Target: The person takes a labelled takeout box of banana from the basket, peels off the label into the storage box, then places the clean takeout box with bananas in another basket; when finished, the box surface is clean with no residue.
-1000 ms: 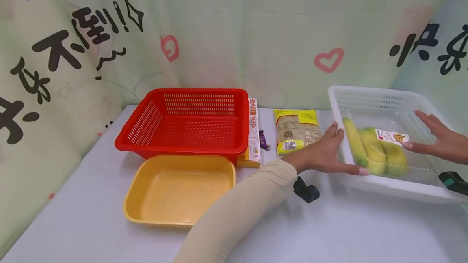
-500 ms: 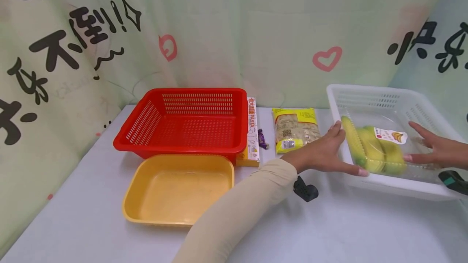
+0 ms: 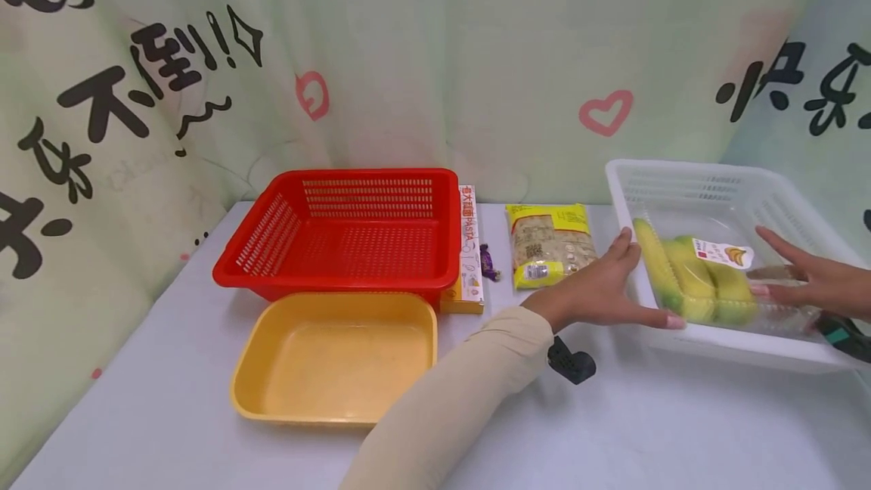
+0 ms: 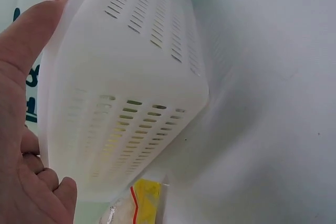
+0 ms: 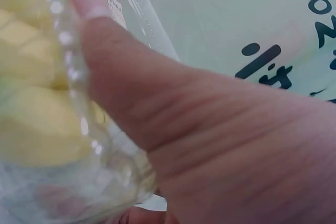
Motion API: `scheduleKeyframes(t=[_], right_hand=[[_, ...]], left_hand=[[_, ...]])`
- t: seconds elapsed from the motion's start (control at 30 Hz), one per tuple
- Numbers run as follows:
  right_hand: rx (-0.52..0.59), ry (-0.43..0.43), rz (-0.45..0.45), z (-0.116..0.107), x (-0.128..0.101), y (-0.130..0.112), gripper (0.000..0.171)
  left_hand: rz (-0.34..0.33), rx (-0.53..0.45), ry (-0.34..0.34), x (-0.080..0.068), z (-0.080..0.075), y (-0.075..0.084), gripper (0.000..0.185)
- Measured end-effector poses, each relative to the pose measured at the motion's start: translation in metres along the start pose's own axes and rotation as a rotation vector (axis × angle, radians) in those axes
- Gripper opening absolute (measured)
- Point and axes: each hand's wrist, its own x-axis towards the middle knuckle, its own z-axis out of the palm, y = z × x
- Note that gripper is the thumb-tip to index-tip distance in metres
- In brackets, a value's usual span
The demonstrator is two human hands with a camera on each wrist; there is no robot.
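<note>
A printed green curtain (image 3: pixel 435 59) is hanging behind and to both sides of the pale counter (image 3: pixel 612 429), closing it in on three sides. The counter is carrying, from the person's left to right, a red slotted basket (image 3: pixel 347 233) at the back with a shallow yellow tray (image 3: pixel 333 358) lying just in front of it, a pasta box (image 3: pixel 469 248) lying along the red basket's right wall, a small purple sweet (image 3: pixel 488 262), a yellow grain packet (image 3: pixel 550 244), and a white slotted basket (image 3: pixel 721 172) at the far right.

Inside the white basket a clear plastic pack of bananas (image 3: pixel 694 278) is sitting, its long axis running left to right across the basket's near half, with the bananas bunched toward the left end.

The right hand (image 3: pixel 810 278) is reaching into the basket from the right, and its grip is closing on the pack's right end, thumb lying on the clear lid in the right wrist view (image 5: pixel 121 77). So the pack is stretching leftward away from that grip.

The left hand (image 3: pixel 605 289) is lying against the basket's outer left wall, fingers straight and spread along the rim, bracing rather than clasping; the left wrist view is showing the thumb (image 4: pixel 31 35) flat on the wall.

A small black device (image 3: pixel 571 360) is lying on the counter beside the left sleeve (image 3: pixel 463 399).
</note>
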Motion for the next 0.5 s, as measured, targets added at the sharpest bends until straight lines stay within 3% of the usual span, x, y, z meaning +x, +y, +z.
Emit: scheduleKeyframes(t=[0.17, 0.5], right_hand=[[0.076, 0.025, 0.000, -0.0022, 0.0026, 0.0027, 0.105], [0.064, 0.107, 0.005, -0.0014, -0.0002, 0.0010, 0.099]], left_hand=[[0.015, 0.025, 0.006, -0.0014, -0.0022, -0.0018, 0.110], [-0.004, -0.002, 0.025, -0.0023, -0.0016, -0.0007, 0.108]])
